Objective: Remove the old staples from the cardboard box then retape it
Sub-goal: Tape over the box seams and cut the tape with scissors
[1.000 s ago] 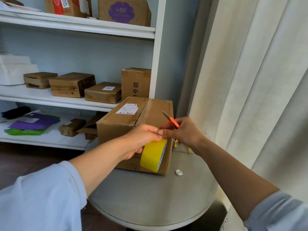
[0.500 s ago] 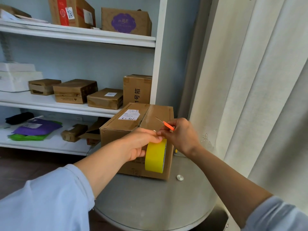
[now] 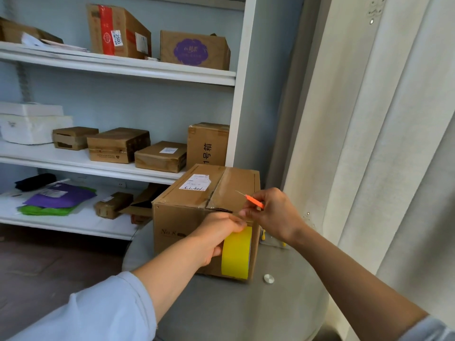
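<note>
Since there is only the head view to go by, everything hangs on the near top edge of the cardboard box (image 3: 197, 217), which stands on the round grey table (image 3: 246, 311) just in front of the person, its long side running away toward the shelving (image 3: 118, 67). The centre seam on the lid runs along that same axis, from the near edge back toward the shelf, and near the front it looks dark and split.

The left hand (image 3: 216, 236) is curled round the roll of yellow tape (image 3: 236, 252), which stands on edge against the box's near face, toward its right corner. Its thumb and forefinger are pinched together at the top of the roll, right at the box's upper edge. I take it they hold the tape's free end, though that is too small to make out.

The right hand (image 3: 273, 215) is at the same corner, its fingertips almost meeting the left's, and it pinches a small orange-handled tool (image 3: 254, 202) whose thin metal tip points up and away to the left, over the lid.

Both hands are at the edge, the seam lying just left of them. By my reckoning the tape must be led leftward to the seam and then away along it, the left hand carrying the roll.
</note>
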Tool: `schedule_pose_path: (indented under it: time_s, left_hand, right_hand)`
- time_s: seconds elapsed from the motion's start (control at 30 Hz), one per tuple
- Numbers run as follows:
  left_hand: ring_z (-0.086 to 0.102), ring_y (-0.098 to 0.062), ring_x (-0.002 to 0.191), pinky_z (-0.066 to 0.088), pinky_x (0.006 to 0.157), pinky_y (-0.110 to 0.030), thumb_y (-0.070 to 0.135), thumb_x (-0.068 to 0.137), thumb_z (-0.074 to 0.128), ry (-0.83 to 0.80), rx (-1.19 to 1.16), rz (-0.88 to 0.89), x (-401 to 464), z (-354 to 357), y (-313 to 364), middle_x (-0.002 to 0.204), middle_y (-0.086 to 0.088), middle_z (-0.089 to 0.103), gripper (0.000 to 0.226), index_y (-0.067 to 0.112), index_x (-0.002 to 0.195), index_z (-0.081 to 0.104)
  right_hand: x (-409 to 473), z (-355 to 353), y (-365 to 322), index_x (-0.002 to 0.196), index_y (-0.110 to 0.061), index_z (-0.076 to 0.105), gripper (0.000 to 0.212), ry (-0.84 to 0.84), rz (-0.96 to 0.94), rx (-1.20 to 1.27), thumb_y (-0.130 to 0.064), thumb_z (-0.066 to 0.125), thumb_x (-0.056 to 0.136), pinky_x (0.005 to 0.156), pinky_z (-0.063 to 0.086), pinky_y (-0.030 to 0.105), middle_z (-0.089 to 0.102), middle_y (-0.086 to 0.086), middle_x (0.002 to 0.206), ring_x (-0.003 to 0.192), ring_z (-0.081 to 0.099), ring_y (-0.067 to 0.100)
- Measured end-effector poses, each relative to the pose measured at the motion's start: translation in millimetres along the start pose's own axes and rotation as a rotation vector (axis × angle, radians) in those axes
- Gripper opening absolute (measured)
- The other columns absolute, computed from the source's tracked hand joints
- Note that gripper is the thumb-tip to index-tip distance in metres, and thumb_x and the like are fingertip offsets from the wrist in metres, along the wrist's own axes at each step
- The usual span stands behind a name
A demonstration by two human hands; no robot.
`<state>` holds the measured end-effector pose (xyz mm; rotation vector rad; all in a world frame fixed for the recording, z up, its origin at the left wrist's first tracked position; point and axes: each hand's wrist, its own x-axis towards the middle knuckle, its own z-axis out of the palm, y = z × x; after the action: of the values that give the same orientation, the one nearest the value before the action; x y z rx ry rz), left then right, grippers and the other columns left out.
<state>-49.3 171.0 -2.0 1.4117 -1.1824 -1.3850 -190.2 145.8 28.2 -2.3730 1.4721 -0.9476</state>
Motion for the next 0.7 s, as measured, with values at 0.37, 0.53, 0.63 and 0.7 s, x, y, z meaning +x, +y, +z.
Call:
schedule_pose_path:
  time_s: [0.37, 0.53, 0.63, 0.7]
  left_hand:
    - [0.065, -0.019, 0.091, 0.054, 0.075, -0.032, 0.024, 0.088, 0.064, -0.132, -0.092, -0.025, -13.1, 6.0, 0.4, 0.106, -0.009, 0.068, 0.02, 0.017, 0.107, 0.063]
    - [0.063, -0.02, 0.082, 0.053, 0.07, -0.03, 0.029, 0.089, 0.062, -0.108, -0.133, -0.104, -9.6, 9.7, -11.0, 0.095, -0.008, 0.065, 0.025, 0.017, 0.111, 0.063]
    - [0.062, -0.016, 0.073, 0.052, 0.058, -0.023, 0.022, 0.091, 0.06, -0.156, -0.112, -0.06, -8.1, 12.6, -3.4, 0.085, -0.005, 0.065, 0.011, 0.018, 0.101, 0.062]
    - [0.064, -0.017, 0.072, 0.053, 0.06, -0.025, 0.014, 0.09, 0.062, -0.161, -0.114, -0.015, -6.3, 10.4, 5.3, 0.082, -0.007, 0.066, 0.004, 0.017, 0.091, 0.061]
  right_hand:
    - [3.4, -0.7, 6.3, 0.084, -0.01, 0.069, 0.018, -0.012, 0.147, 0.09, -0.029, 0.07, 0.085, 0.066, 0.05, 0.027, 0.065, 0.003, 0.076, 0.07, 0.06, 0.015]
    - [12.5, -14.3, -9.8, 0.08, -0.009, 0.067, 0.019, -0.064, 0.084, 0.061, -0.027, 0.073, 0.082, 0.067, 0.049, 0.028, 0.062, 0.004, 0.073, 0.068, 0.06, 0.017]
    - [19.9, -30.3, -10.9, 0.077, -0.011, 0.066, 0.016, -0.114, 0.111, 0.049, -0.024, 0.074, 0.081, 0.065, 0.047, 0.026, 0.062, 0.002, 0.072, 0.068, 0.059, 0.016]
    - [21.8, -37.1, -6.2, 0.071, -0.012, 0.064, 0.017, -0.116, 0.158, 0.096, -0.021, 0.075, 0.08, 0.059, 0.043, 0.022, 0.059, 0.002, 0.067, 0.062, 0.055, 0.012]
